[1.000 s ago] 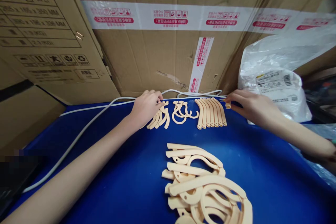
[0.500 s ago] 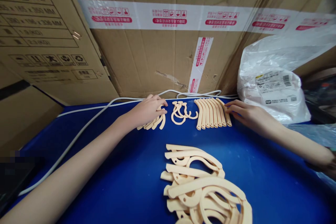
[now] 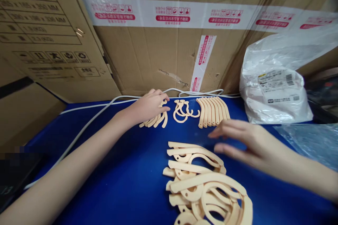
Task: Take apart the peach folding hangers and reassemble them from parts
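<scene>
My left hand (image 3: 150, 105) lies over a row of small curved beige plastic pieces (image 3: 160, 119), its thumb and fingers apart; the hand hides much of that row. My right hand (image 3: 237, 139) hovers, a little blurred, between a neat row of slim beige hanger arms (image 3: 211, 110) and a heap of beige folding hangers (image 3: 208, 186). Its fingers are spread and no object shows between them. The hand covers the lower right end of the hanger arms. Several beige hanger hooks (image 3: 181, 114) lie in a loose cluster between the two rows.
Cardboard boxes (image 3: 137, 52) stand along the back and left of the blue table surface (image 3: 113, 179). A white cable (image 3: 87, 130) runs along the left and back. On the right sit a white plastic bag (image 3: 274, 91) and clear plastic film (image 3: 308, 144). A dark device (image 3: 16, 179) is at the left edge.
My right hand has left the right end of the hanger-arm row and come nearer, toward the heap. My left hand stays over the curved pieces. The view has shifted slightly.
</scene>
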A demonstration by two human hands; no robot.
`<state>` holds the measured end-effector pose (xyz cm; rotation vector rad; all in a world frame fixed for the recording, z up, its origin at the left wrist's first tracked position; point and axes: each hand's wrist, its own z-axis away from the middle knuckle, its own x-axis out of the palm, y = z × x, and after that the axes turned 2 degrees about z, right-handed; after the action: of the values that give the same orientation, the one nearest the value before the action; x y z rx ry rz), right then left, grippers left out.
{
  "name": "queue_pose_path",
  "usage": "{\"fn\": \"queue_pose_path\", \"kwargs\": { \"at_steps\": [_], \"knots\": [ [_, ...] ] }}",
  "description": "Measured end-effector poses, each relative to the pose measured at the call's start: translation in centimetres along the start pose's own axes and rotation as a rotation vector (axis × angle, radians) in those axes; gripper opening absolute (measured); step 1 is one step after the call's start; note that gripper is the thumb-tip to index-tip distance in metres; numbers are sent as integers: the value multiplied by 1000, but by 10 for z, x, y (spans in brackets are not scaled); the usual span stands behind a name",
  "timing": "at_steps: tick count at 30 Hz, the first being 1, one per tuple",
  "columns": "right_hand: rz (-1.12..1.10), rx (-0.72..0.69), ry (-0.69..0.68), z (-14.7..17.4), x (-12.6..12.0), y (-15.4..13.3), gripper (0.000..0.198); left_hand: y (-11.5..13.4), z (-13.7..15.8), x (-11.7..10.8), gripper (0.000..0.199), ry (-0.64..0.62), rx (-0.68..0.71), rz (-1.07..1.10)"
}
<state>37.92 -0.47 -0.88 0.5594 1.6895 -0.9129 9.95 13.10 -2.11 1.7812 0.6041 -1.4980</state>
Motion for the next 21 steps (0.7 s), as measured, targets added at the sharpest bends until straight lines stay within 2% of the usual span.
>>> {"fn": "queue_pose_path", "kwargs": {
  "at_steps": [2, 4, 6, 9, 11, 13, 15, 17, 18, 21],
  "knots": [
    [-47, -21, -131, 2, 3, -29, 24, 7, 2, -4, 36, 23, 17, 43],
    [-73, -58, -205, 2, 7, -42, 20, 14, 3, -8, 33, 55, 57, 142],
    [-161, -40, -222, 0, 9, -43, 17, 22, 2, -11, 31, 45, 92, 330],
    [-415, 90, -197, -7, 7, -35, 20, 35, 2, -16, 33, -24, 67, 699],
    [-550, 194, -104, -13, 3, -29, 23, 43, 4, -20, 36, -121, 10, 934],
    [-638, 284, 91, -22, 0, -25, 26, 50, 6, -22, 36, -254, -29, 1140],
    [-713, 336, 289, -31, -3, -20, 30, 56, 7, -23, 30, -297, -54, 1269],
    [-722, 332, 389, -40, -5, -15, 32, 60, 6, -22, 22, -184, -100, 1275],
    [-660, 312, 418, -45, -7, -12, 31, 61, 5, -21, 20, -107, -125, 1244],
    [-185, 214, 486, -55, -13, -6, 27, 64, 3, -20, 22, 65, -156, 1115]
  ]
}}
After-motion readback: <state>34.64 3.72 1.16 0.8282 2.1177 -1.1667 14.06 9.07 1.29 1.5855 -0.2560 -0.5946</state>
